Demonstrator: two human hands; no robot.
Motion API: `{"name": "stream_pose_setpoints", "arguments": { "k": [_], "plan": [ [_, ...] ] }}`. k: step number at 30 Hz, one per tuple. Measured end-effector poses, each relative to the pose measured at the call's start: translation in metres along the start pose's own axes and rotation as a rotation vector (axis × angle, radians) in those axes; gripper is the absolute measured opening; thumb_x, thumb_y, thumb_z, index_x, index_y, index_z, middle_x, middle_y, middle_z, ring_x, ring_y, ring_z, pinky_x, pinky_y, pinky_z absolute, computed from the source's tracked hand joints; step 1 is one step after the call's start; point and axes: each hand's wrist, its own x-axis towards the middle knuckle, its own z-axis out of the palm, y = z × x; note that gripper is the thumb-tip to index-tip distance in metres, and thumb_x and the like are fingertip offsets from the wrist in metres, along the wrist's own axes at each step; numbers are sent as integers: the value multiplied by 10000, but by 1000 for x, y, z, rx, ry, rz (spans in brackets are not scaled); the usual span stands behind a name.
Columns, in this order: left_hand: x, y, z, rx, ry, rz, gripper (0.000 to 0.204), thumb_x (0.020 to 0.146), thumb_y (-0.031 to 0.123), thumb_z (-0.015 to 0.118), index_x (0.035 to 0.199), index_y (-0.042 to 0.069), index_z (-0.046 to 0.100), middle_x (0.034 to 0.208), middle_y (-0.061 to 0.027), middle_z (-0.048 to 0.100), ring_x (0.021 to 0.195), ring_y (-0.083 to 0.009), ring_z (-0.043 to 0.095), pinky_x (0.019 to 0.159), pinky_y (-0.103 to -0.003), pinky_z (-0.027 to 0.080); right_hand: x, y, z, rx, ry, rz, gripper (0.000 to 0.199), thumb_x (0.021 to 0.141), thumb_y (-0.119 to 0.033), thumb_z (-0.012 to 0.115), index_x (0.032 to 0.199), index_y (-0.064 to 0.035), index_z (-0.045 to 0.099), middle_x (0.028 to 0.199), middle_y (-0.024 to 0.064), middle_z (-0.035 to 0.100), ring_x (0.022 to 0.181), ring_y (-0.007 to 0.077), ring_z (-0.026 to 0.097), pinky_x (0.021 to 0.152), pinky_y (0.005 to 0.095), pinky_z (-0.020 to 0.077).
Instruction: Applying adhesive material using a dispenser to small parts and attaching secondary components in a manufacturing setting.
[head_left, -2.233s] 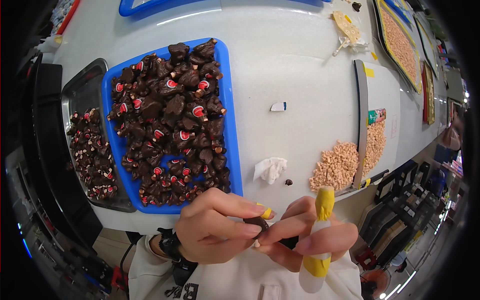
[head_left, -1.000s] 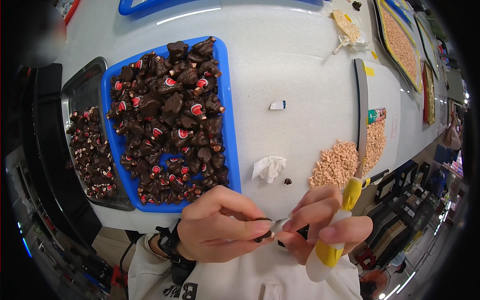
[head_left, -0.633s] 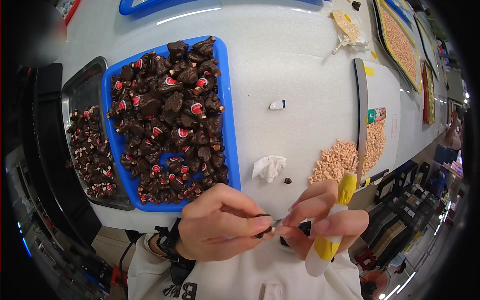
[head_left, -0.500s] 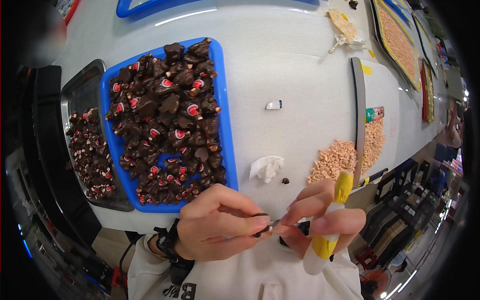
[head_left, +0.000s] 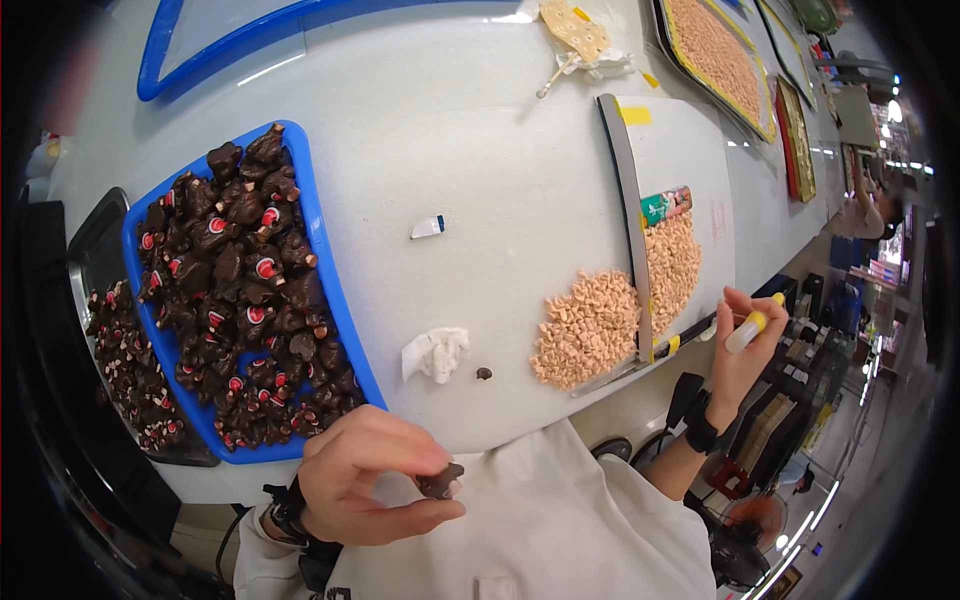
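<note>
One brown moulded piece [head_left: 440, 482], pinched by the left hand [head_left: 362, 468] at seven o'clock, wants light pressure while the right hand [head_left: 742, 362], at three, grips a yellow-banded tube [head_left: 746, 333].

Held piece [head_left: 438, 484]: dark brown. Pieces [head_left: 230, 262] in the blue tray [head_left: 341, 300]: same brown, some with red-and-white spots. Tube [head_left: 743, 337]: white, yellow bands. Crumbs [head_left: 588, 330]: pinkish tan. Desk [head_left: 500, 170]: pale grey-white. Tissue [head_left: 437, 355]: plain white. Scrap [head_left: 575, 32]: cream, dotted. Top [head_left: 545, 510]: off-white. Right wristband [head_left: 702, 432]: black.
</note>
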Motion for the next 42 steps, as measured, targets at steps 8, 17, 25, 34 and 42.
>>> {"name": "stream_pose_setpoints", "arguments": {
  "k": [8,17,25,34,42],
  "plan": [
    [-3,-1,-1,4,-18,-30,613,661,46,782,1149,-67,430,789,-153,611,673,-148,625,596,-239,514,8,-8,27,-96,-160,-120,238,781,-35,632,951,-39,466,809,77,614,719,171,597,651,282,467],
    [9,7,0,-189,-175,-239,557,699,27,739,1184,-65,480,818,-102,624,697,-129,605,609,-222,482,-27,-89,12,556,-14,-286,408,746,-8,658,1015,-94,365,724,55,567,679,164,530,559,306,437],
    [12,15,-9,-84,-310,-199,648,714,-4,710,1282,-56,402,878,-102,617,723,-133,578,602,-229,470,-47,-176,67,747,-544,-666,512,628,62,706,996,-148,419,744,63,633,603,173,476,546,284,412],
    [12,16,-17,-112,-280,-189,634,720,-7,701,1283,-41,412,860,-91,593,724,-133,572,593,-223,469,-52,-179,74,838,-499,-631,246,650,-35,671,868,-90,573,805,106,620,578,184,513,488,274,397],
    [7,14,-12,-161,-199,-292,612,707,-30,691,1271,19,458,838,-71,586,729,-119,563,580,-220,476,-45,-176,64,787,-673,-556,285,592,-78,661,867,-81,585,831,104,620,601,200,538,519,282,437]
  ]
}}
